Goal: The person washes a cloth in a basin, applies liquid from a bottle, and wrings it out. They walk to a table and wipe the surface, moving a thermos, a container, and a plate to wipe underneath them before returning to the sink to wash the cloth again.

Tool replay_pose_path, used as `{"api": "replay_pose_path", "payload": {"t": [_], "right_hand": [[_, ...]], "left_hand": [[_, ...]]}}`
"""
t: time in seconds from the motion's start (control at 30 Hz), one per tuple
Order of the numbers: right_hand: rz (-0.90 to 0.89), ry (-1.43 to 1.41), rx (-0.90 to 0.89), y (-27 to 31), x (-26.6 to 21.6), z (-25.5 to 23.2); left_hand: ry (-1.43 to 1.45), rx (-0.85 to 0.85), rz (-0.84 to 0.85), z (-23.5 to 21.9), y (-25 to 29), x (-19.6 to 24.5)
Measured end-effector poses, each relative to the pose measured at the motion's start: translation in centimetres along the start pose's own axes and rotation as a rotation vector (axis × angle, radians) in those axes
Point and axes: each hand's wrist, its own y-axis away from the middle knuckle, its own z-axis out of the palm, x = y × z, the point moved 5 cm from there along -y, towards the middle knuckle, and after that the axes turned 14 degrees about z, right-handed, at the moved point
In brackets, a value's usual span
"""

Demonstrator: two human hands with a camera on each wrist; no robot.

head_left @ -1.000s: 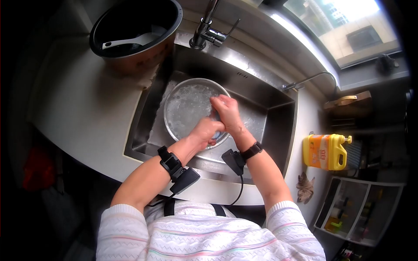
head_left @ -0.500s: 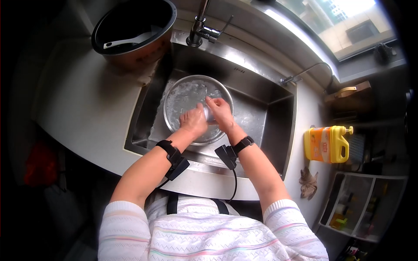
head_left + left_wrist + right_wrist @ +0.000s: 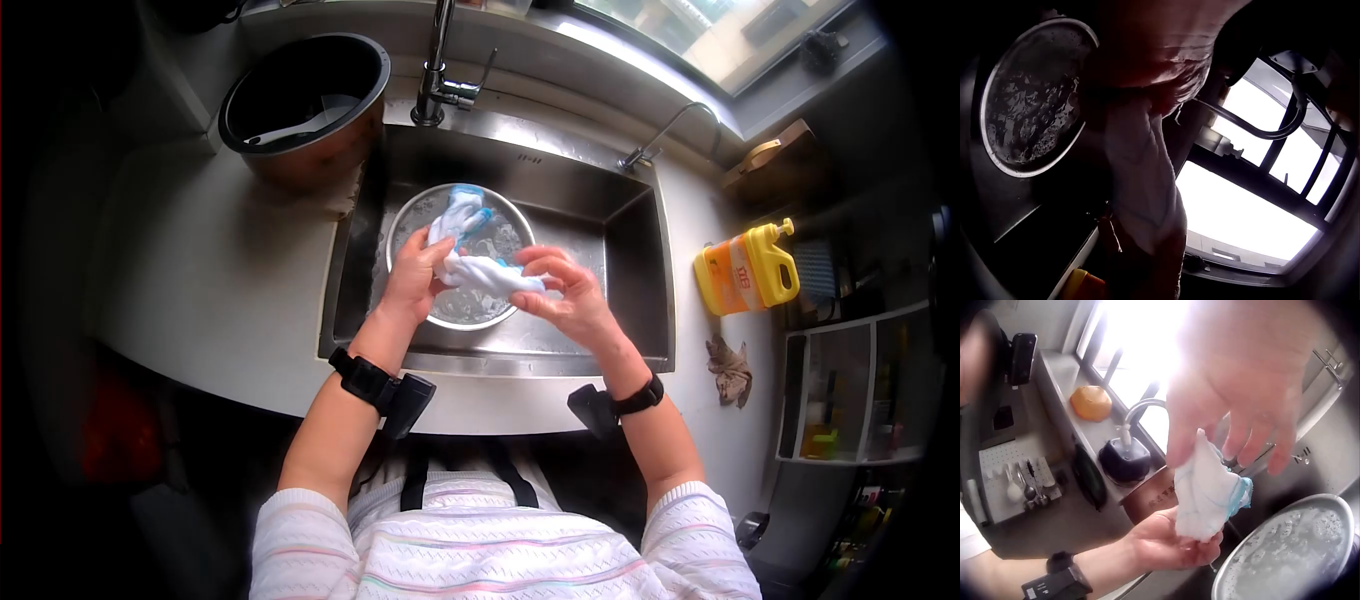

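A wet white cloth with light blue edging [image 3: 485, 273] is stretched and loosely twisted between my hands, over a round metal basin [image 3: 388, 256] of bubbly water. My left hand [image 3: 408, 278] grips its middle, with one bunched end sticking out beyond the fingers towards the far rim. At the other end, my right hand [image 3: 578, 298] pinches the cloth between thumb and fingers. In the right wrist view the cloth [image 3: 1204, 490] hangs from the right fingertips down to the left palm. Folds hide part of its shape.
The basin stands in a steel sink [image 3: 580, 190] below a tall faucet [image 3: 430, 95] and a thin curved tap [image 3: 690, 110]. A dark pot [image 3: 325, 160] holding a white ladle stands on the left counter. On the right are a yellow jug [image 3: 735, 275] and a crumpled brown rag [image 3: 730, 370].
My hands were close together, squeezing the bunched cloth low over the basin. Now they have spread apart, the right hand moving right, and the cloth shows drawn out between them.
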Motion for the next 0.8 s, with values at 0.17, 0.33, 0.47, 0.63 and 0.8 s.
{"api": "replay_pose_path", "payload": {"t": [0.17, 0.33, 0.47, 0.63, 0.8], "right_hand": [[0.324, -0.577, -0.465, 7.4, -3.3, 9.9], [0.525, -0.796, -0.269, 8.7, -3.8, 18.0], [0.494, -0.846, -0.272, 12.7, -4.5, 21.8], [0.572, -0.634, -0.248, 17.4, -5.6, 26.7], [0.514, -0.498, -0.264, 22.7, -3.1, 32.6]], "left_hand": [[0.603, -0.246, -0.187, -1.2, 6.8, 2.4], [0.615, -0.396, -0.221, -4.7, 15.5, 4.7], [0.584, -0.406, -0.104, -9.4, 21.2, 8.8], [0.591, -0.417, -0.132, -13.8, 27.3, 8.2], [0.522, -0.264, -0.143, -19.3, 35.1, 5.8]]}}
